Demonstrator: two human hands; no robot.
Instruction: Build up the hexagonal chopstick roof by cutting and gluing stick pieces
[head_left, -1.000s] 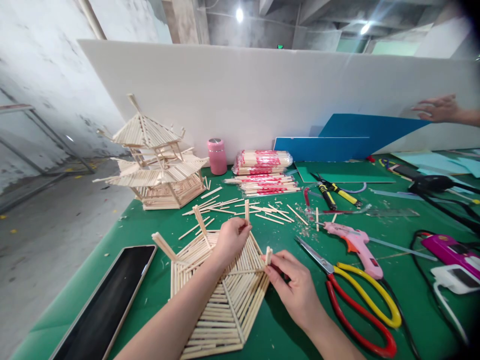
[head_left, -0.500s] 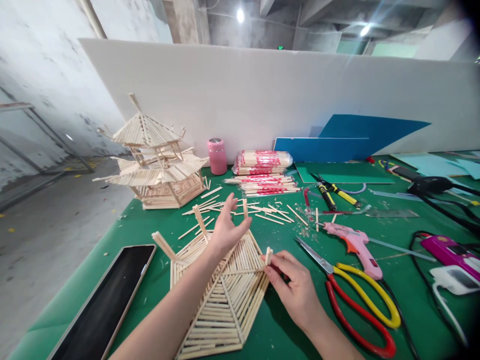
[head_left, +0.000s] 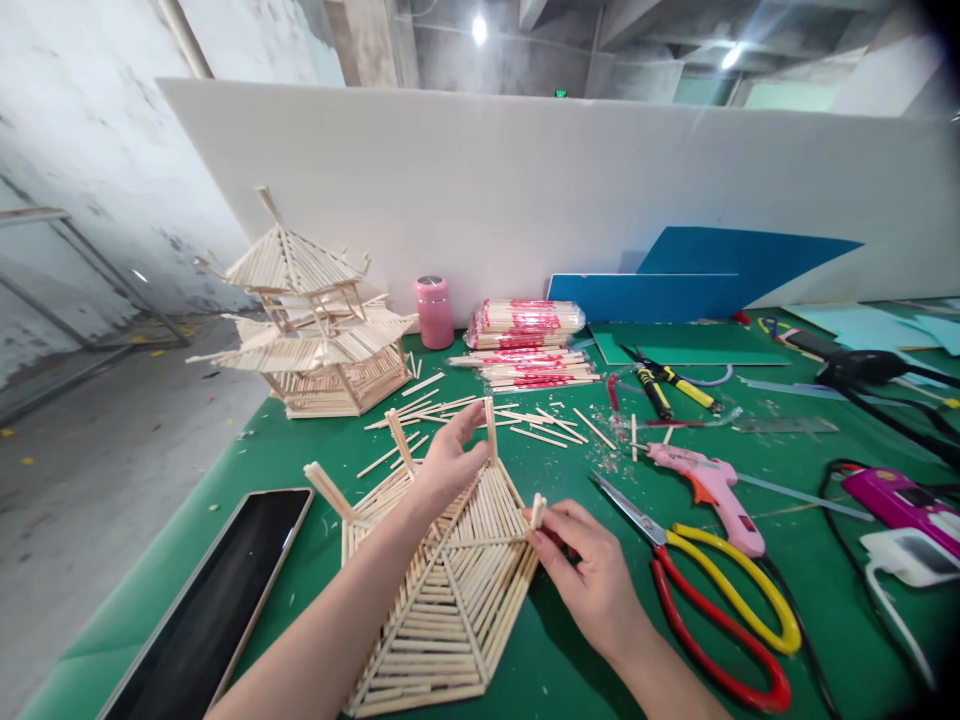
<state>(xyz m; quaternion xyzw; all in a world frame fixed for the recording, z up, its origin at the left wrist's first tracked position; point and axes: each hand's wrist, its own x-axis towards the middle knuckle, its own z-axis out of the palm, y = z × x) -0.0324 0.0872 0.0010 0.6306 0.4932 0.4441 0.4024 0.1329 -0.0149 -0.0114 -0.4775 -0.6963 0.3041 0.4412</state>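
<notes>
Since half a second ago, the left hand (head_left: 450, 462) has drawn its spread fingers in toward the far post (head_left: 490, 432); it is loosely open, thumb apart, though contact with the post is hard to judge. Under that arm, the hexagonal stick base (head_left: 465, 600) lies on the green tabletop (head_left: 559, 480). Rightward, the right hand (head_left: 589, 565) pinches the right corner post (head_left: 538, 511), near the scissors (head_left: 660, 539) and pink glue gun (head_left: 721, 494).
</notes>
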